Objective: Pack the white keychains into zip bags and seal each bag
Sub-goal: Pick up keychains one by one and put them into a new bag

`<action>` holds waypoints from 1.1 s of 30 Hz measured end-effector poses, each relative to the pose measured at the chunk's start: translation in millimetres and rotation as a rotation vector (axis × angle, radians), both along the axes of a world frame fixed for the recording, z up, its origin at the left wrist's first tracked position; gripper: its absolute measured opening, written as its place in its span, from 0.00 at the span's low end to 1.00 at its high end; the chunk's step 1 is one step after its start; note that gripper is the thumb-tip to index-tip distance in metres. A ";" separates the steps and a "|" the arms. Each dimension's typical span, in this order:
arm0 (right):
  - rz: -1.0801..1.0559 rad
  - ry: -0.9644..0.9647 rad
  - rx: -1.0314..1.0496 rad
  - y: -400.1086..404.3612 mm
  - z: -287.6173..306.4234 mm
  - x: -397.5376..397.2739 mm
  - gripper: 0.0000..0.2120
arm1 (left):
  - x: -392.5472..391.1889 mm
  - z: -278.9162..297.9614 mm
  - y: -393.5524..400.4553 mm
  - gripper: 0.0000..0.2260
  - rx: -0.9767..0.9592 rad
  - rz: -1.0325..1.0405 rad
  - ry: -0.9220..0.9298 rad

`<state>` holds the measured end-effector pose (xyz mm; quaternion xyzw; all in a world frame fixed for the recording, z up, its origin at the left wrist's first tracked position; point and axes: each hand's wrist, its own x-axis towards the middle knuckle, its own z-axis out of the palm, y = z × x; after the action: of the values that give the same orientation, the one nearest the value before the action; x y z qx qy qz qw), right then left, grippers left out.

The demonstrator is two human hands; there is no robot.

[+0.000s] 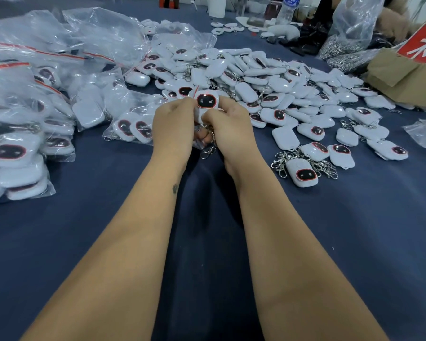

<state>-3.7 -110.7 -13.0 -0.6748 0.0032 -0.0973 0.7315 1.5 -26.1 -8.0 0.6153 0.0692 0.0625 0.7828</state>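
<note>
Table (330,242), blue-covered: loose white keychains (268,80) heaped beyond and right of my hands, filled bags (22,148) to their left. Left hand (174,124) and right hand (228,125) together pinch one zip bag (202,141) holding a keychain (206,101), clip (208,151) dangling beneath. I judge sealing is next: I should tuck the clip inside, then press along the strip end to end.

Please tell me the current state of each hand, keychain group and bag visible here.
Left hand: grips the held keychain.
Right hand: grips it too.
White plastic keychain with black face: held upright between both hands.
Loose white keychain heap: unbagged on blue cloth.
Clear filled zip bags: piled at left.
</note>
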 end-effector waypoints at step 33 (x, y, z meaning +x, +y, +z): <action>-0.012 0.067 0.091 4.3 -2.6 3.3 0.07 | -9.7 6.3 1.8 0.10 -0.074 -0.084 -0.048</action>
<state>-0.4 -106.4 -15.6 -0.6435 0.0364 -0.0789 0.7605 -8.2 -24.3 -1.7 0.5866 0.0270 0.0417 0.8084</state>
